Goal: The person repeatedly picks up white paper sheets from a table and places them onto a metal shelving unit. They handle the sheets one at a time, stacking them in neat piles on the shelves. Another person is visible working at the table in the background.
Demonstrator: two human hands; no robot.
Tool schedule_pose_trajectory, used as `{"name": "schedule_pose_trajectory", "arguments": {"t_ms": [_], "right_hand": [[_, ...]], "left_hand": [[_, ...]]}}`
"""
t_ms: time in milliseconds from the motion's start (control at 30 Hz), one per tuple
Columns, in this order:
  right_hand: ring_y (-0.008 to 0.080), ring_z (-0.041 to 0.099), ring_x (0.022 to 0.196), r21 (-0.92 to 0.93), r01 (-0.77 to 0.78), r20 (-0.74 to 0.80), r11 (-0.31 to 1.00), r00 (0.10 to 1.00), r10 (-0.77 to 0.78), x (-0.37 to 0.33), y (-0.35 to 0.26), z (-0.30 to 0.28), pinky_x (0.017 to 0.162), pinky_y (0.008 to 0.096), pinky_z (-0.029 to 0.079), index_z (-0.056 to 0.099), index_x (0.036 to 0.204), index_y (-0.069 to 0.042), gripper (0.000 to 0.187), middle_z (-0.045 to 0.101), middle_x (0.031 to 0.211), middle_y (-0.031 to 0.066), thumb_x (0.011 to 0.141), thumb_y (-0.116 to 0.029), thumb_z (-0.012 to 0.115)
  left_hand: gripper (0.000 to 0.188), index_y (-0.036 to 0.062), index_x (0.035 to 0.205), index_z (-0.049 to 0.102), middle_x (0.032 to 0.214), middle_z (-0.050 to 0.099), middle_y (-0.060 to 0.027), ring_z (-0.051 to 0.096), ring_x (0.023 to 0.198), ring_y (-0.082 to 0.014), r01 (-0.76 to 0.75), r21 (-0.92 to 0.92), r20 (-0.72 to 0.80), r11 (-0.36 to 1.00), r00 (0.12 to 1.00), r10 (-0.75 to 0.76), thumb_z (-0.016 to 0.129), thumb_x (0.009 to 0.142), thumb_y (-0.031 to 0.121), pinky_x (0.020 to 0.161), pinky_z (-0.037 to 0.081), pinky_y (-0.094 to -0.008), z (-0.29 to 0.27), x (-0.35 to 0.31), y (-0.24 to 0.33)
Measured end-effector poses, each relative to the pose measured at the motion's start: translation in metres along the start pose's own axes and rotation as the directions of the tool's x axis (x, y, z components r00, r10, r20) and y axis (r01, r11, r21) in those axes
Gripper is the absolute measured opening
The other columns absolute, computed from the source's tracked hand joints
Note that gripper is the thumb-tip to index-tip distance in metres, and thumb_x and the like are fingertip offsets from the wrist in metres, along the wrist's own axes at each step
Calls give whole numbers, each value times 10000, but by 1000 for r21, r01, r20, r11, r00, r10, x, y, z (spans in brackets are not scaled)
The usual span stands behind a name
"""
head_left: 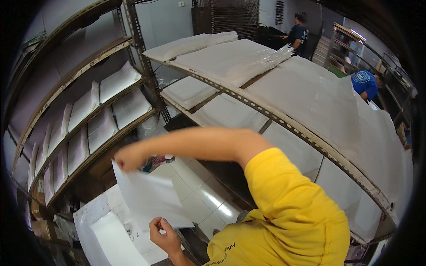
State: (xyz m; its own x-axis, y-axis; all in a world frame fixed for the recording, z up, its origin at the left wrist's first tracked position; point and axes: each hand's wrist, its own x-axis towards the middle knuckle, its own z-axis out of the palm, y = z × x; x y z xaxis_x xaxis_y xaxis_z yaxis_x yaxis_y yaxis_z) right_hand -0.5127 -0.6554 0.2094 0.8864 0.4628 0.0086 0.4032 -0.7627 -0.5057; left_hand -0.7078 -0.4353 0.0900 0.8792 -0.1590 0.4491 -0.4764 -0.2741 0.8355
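My right hand (128, 158), reached across to the left on a bent arm, pinches the upper corner of a large white sheet of paper (153, 197). The sheet hangs tilted from it above a low table. Close to the sheet's lower edge is my left hand (165, 237), its fingers curled and thumb up. Whether it grips the edge is hidden. On the table (91, 210), marked with dark spots, lies a white stack of paper (116, 241) below the raised sheet.
Metal racks with stacked white sheets (310, 102) rise on my right. Shelves on the left hold more paper stacks (120, 82). Cardboard boxes (49, 230) sit at lower left. Two people, in a dark shirt (298, 35) and a blue shirt (364, 83), are farther back.
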Motion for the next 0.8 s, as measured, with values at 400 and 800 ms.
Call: {"name": "schedule_pose_trajectory", "arguments": {"t_ms": [400, 800], "right_hand": [[68, 442, 592, 409, -288, -802, 866, 339, 492, -280, 93, -336, 473, 231, 353, 631, 925, -70, 151, 527, 732, -17, 889, -217, 628], [172, 611, 548, 727, -380, -628, 572, -31, 778, -393, 121, -277, 449, 260, 488, 622, 766, 50, 73, 641, 726, 116, 828, 11, 618]], "left_hand": [[95, -58, 856, 609, 644, 588, -102, 558, 547, -186, 265, 313, 118, 912, 942, -314, 626, 872, 35, 526, 445, -316, -30, -57, -75], [107, -49, 863, 626, 679, 618, -129, 578, 556, -205, 171, 204, 200, 964, 956, -212, 645, 872, 56, 544, 467, -325, -4, -42, -79]]}}
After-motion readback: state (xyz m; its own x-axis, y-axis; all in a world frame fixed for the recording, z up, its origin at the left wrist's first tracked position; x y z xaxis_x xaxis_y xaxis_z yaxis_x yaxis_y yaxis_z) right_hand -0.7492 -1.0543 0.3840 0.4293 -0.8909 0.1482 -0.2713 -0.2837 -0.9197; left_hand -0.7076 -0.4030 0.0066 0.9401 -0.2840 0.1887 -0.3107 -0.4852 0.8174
